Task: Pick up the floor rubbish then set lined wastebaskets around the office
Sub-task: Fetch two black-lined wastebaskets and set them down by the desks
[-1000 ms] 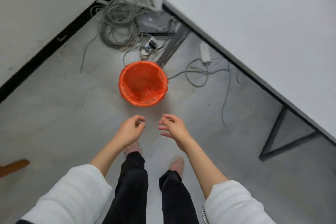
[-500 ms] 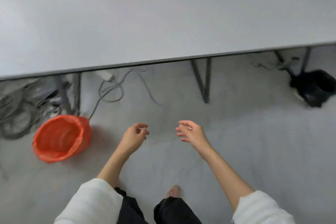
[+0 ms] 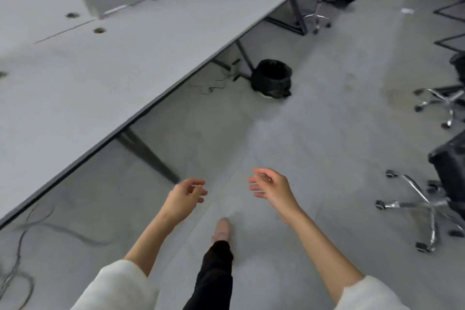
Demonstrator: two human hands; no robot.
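Black-lined wastebasket (image 3: 273,78): beside the desk (image 3: 105,63) leg. Your left hand (image 3: 185,196) and right hand (image 3: 273,187) (both empty): fingers loosely spread, well short of it.

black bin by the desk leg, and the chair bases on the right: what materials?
Black wastebasket: its liner looks like thin glossy plastic film, crinkled and folded over the rim; the bin beneath is hidden. Chair base: probably chromed or polished metal, with bright mirror-like highlights on the spokes; dark casters, likely plastic.
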